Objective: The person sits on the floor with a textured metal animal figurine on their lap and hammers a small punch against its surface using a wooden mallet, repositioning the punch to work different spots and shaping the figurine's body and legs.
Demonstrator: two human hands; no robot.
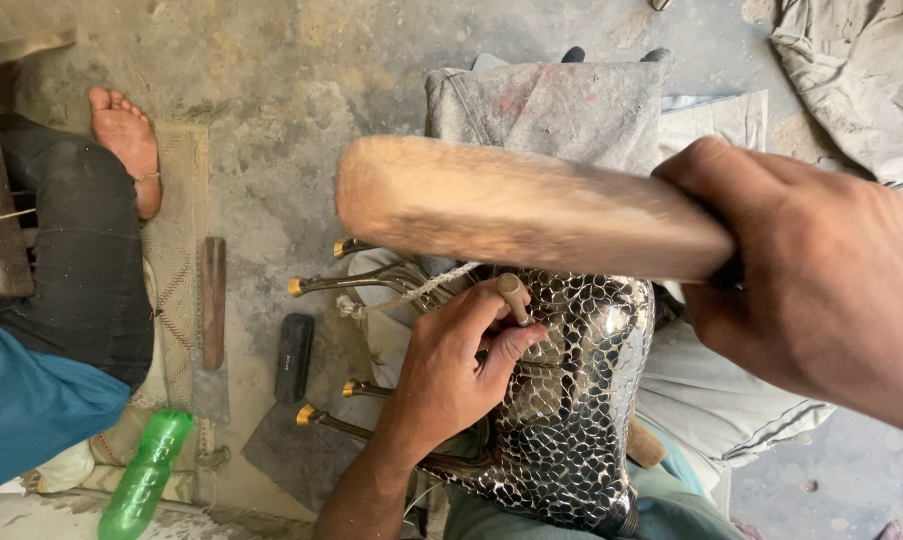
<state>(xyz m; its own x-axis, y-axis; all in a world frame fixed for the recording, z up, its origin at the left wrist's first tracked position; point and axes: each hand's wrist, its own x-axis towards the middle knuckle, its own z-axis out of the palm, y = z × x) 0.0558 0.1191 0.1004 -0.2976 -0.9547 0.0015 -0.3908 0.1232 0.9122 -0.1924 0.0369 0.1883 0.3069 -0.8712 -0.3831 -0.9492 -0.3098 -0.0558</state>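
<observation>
The right hand (822,290) grips a wooden mallet (512,205) above the left hand (457,365), which pinches a punch (513,296) on scaled metalwork (582,400).

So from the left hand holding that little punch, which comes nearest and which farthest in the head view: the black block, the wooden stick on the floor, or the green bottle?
From the left hand:
1. Black block, on the floor just to its left.
2. Wooden stick, farther left, beside the mat.
3. Green bottle, farthest, at lower left.

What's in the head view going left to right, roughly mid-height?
Another person's bare foot → wooden stick on the floor → black bar → left hand pinching a small punch on the scaled metal piece → right hand gripping the wooden mallet.
</observation>
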